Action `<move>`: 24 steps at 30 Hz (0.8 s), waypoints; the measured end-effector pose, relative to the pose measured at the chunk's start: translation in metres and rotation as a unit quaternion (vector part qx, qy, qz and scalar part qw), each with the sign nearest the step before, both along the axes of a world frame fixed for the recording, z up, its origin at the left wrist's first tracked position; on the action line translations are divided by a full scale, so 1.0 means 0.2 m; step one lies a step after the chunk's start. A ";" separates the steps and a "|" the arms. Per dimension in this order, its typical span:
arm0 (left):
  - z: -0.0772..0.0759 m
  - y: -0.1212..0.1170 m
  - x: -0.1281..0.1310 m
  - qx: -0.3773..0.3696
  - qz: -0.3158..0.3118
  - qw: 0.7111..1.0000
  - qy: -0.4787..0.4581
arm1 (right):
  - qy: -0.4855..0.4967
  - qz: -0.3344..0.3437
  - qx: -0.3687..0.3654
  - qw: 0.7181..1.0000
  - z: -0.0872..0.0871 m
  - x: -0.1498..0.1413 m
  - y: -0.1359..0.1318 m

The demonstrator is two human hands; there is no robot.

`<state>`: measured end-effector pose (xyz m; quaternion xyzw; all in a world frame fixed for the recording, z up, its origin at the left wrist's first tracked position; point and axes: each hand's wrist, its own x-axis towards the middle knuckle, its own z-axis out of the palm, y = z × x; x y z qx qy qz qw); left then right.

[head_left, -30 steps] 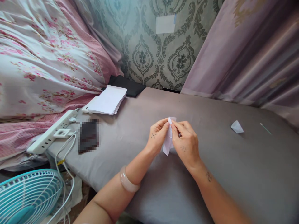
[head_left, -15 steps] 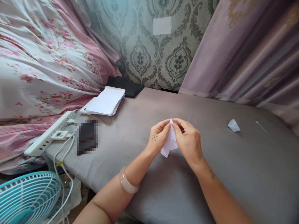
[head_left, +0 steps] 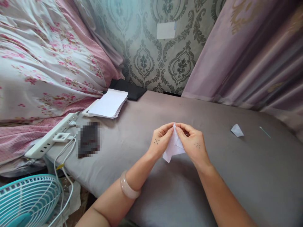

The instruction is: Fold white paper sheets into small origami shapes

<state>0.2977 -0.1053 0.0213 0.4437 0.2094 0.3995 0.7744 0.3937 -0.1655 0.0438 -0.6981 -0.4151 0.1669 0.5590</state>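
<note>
A folded sheet of white paper (head_left: 174, 148) is held between my two hands over the middle of the grey-covered surface (head_left: 132, 132). My left hand (head_left: 161, 138) pinches its upper tip from the left, thumb against the near face. From the other side my right hand (head_left: 193, 140) grips the same tip with thumb and fingers. Below the thumbs the paper spreads into loose pointed flaps. The fingers behind the paper are partly hidden. A small folded paper piece (head_left: 237, 130) lies apart, to the right.
At the back left a stack of white paper (head_left: 107, 103) lies near a black flat item (head_left: 129, 89). A power strip (head_left: 50, 135) with white cables, a pixelated dark object (head_left: 88, 139) and a blue fan (head_left: 28, 200) are on the left. A thin greenish stick (head_left: 265, 132) lies far right.
My right hand has turned slightly outward, so more of the folded paper and its right flap shows. Both hands still pinch the tip. The view has shifted a little.
</note>
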 end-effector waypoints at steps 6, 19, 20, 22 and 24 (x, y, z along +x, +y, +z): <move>0.02 0.00 -0.01 0.025 -0.001 1.000 0.013 | 0.060 0.004 -0.006 0.998 0.02 0.00 0.00; 0.04 0.00 -0.02 -0.018 0.014 1.000 0.001 | -0.013 -0.004 -0.001 1.000 0.00 -0.03 0.00; 0.03 0.00 -0.02 -0.029 0.019 0.999 0.002 | -0.018 -0.002 -0.010 1.000 0.01 -0.04 0.00; 0.03 0.01 -0.02 -0.044 0.031 0.999 0.008 | -0.029 0.002 -0.023 0.999 0.01 -0.05 0.00; 0.03 0.01 -0.02 -0.046 0.046 0.998 0.014 | -0.038 0.003 -0.029 0.999 0.01 -0.06 0.00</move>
